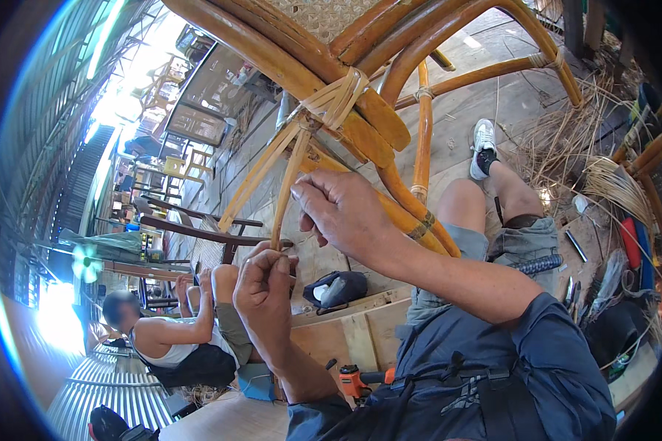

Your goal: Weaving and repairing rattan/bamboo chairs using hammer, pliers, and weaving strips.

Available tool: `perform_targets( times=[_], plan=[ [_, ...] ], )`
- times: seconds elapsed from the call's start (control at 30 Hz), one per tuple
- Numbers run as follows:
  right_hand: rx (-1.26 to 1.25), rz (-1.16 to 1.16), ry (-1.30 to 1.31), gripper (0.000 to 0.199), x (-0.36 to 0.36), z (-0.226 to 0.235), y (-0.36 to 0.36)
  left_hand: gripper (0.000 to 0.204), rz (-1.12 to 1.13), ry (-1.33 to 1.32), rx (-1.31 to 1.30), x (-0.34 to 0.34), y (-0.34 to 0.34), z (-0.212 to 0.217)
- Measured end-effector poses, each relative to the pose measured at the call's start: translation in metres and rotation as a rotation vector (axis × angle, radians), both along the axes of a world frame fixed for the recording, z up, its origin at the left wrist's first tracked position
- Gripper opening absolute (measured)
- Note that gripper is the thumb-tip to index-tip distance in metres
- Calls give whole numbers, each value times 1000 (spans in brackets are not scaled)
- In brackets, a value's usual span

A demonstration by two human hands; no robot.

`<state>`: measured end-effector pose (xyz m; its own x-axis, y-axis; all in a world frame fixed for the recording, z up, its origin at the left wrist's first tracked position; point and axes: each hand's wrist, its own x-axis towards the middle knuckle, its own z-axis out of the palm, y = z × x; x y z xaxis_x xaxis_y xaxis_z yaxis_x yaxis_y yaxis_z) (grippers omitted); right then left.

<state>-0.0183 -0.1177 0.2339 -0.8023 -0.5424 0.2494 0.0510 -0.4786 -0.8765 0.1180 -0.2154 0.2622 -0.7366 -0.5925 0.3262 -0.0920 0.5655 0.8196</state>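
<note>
A rattan chair frame (390, 140) of thick, glossy orange-brown poles stands before me. Pale cane strips form a wrapped binding (338, 99) round one of its joints. From this joint a cane strip (287, 180) runs down to my left hand (263, 287), whose thumb and fingers pinch its lower end. Another flat loose strip (254, 184) hangs to the left of it. My right hand (346, 213) is closed, fingers curled, right beside the held strip and under the joint. What its fingers hold, if anything, is hidden.
Another person (176, 331) sits at the lower left. An orange-and-black tool (353, 382) lies by my waist, near a wooden box edge (360, 334). A dark bag (336, 289) is on the floor. Loose cane fibres (566, 140) pile at the right; a fan (88, 263) stands far left.
</note>
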Motion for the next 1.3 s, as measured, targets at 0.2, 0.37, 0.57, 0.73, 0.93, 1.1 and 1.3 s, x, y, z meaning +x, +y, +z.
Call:
perform_targets(
  times=[0.2,0.37,0.57,0.73,0.93,1.1,1.3],
  plan=[
    [4,-4,41,22,-3,-4,-2,9,38,66,-472,-9,2,2],
    [145,-407,534,14,-2,-22,30,8,94,39,-380,-12,5,12],
    [151,-971,907,42,-51,-4,57,8,94,109,-689,-11,-11,18],
    [252,-1101,1000,73,-60,12,49,8,49,128,-579,-18,-12,24],
    [349,-1069,933,83,-48,3,29,8,23,111,-639,-12,-26,18],
    [306,-1080,911,82,-53,3,27,7,28,103,-581,-15,-24,20],
    [294,-1099,903,83,-59,4,25,8,-5,93,-613,-17,-27,19]
  ],
)
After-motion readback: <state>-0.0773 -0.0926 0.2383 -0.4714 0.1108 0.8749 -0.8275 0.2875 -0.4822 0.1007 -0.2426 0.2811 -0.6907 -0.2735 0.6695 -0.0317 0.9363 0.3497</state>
